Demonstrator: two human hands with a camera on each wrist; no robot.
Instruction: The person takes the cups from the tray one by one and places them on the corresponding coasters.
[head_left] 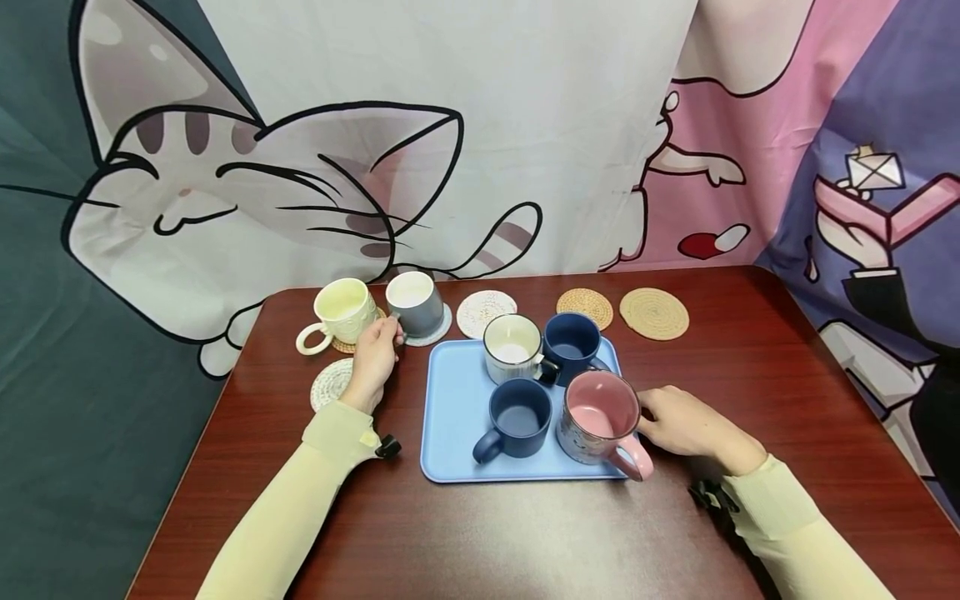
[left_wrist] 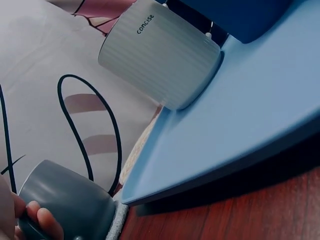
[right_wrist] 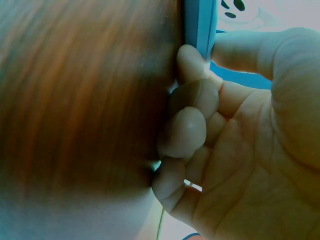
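Observation:
My left hand [head_left: 371,362] curls its fingers round the handle of a grey mug [head_left: 420,308] with a pale inside. In the left wrist view the grey mug [left_wrist: 67,200] stands on a light grey coaster [left_wrist: 119,220]. My right hand [head_left: 686,421] pinches the right edge of a light blue tray [head_left: 453,408]; in the right wrist view the thumb lies on the tray rim [right_wrist: 200,30], with the other fingers curled below. On the tray stand a pink mug [head_left: 600,408], a dark blue cup [head_left: 520,421], another dark blue mug [head_left: 572,346] and a cream ribbed mug [head_left: 512,350].
A pale yellow mug [head_left: 345,310] stands on a woven coaster left of the grey mug. A white coaster [head_left: 330,385] lies partly behind my left wrist. Along the back are a white coaster [head_left: 486,313], a tan coaster [head_left: 585,308] and a larger beige coaster [head_left: 654,314].

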